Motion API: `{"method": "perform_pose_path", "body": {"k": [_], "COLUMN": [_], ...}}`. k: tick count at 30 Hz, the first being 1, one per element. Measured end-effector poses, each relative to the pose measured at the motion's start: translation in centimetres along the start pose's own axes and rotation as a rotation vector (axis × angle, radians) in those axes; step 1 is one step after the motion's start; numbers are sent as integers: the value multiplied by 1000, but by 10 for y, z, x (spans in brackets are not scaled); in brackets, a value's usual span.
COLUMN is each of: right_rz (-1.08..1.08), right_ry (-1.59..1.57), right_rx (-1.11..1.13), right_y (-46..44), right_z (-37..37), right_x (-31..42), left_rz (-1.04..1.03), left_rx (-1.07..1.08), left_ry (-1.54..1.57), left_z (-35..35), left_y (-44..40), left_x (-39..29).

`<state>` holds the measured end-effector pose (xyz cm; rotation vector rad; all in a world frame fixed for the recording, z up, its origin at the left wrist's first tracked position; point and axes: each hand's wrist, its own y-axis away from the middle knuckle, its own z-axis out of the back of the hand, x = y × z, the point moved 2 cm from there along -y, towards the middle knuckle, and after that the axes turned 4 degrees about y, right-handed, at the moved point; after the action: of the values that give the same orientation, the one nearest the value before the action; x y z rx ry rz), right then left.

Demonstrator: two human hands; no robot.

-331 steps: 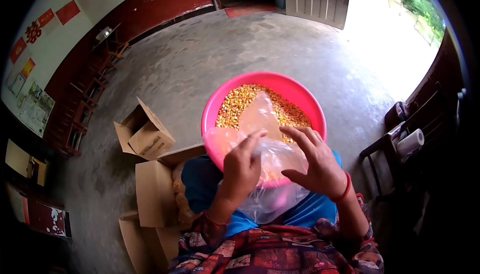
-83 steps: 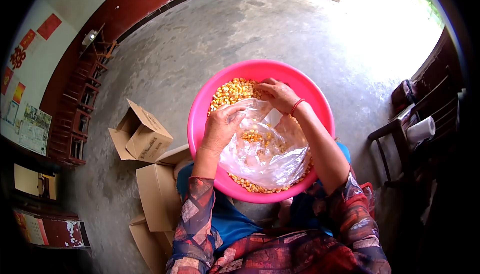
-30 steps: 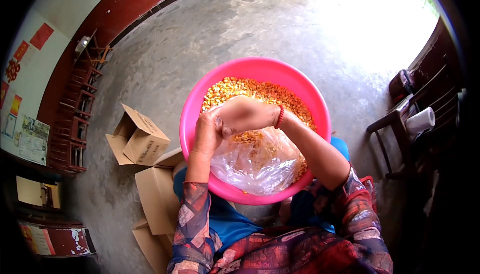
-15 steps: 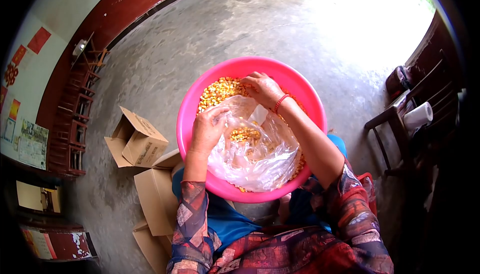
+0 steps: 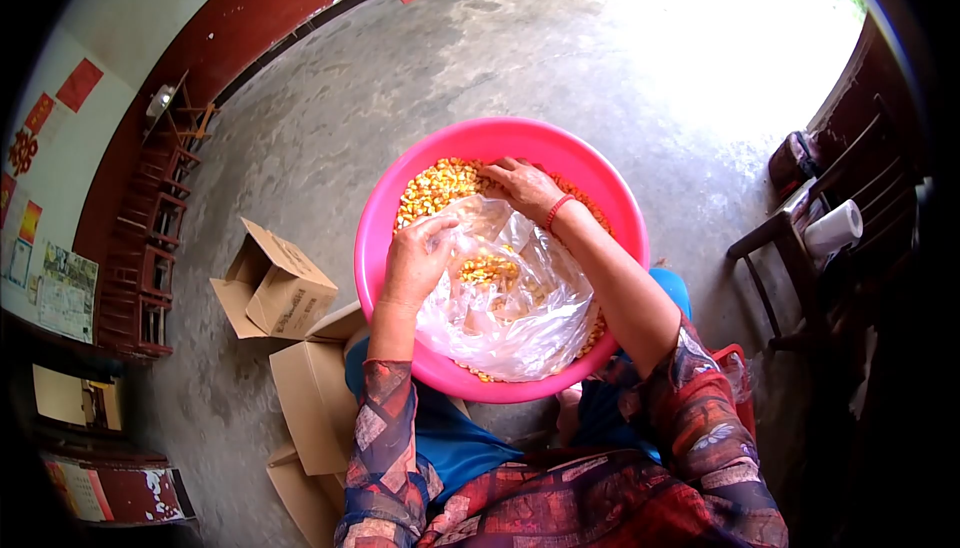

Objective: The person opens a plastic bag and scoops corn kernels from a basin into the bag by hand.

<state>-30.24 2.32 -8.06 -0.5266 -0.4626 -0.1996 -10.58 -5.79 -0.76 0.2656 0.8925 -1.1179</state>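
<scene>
A pink basin (image 5: pixel 625 248) rests over my knees with loose yellow corn kernels (image 5: pixel 437 188) in it. On the kernels lies a clear plastic bag (image 5: pixel 530 333), its mouth spread and some kernels inside. My left hand (image 5: pixel 414 263) is closed on the bag's left edge, thumb against the fingers. At the back of the basin my right hand (image 5: pixel 524 188), with a red bracelet at the wrist, reaches down to the kernels beyond the bag. Its fingers are bent and their tips are partly hidden, so what they hold cannot be made out.
Open cardboard boxes (image 5: pixel 290 288) stand on the floor to the left. At the right is a dark wooden chair (image 5: pixel 790 248) with a white paper roll (image 5: pixel 834 229). Wooden stools (image 5: pixel 150 268) line the left wall. A doorway lies at the upper right.
Since a second ago my right hand has moved from beside my left hand to the kernels at the back. The bag's mouth is spread wider. My left hand has stayed at the bag's edge.
</scene>
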Motion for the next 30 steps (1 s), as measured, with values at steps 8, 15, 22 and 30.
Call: {"method": "perform_pose_path", "body": {"k": [8, 15, 22, 30], "right_rz": [-41, -71, -165, -389], "right_ry": [50, 32, -68, -399], "right_rx": [55, -63, -216, -315], "right_y": [2, 2, -1, -4], "right_z": [6, 5, 15, 17], "right_x": [3, 3, 10, -3], "left_rz": [-18, 2, -18, 7], "left_rx": [8, 16, 14, 18], "left_ry": [-4, -3, -9, -16], "left_z": [-1, 0, 1, 1], "left_y": [0, 0, 0, 1], "left_x": [2, -1, -2, -3]}}
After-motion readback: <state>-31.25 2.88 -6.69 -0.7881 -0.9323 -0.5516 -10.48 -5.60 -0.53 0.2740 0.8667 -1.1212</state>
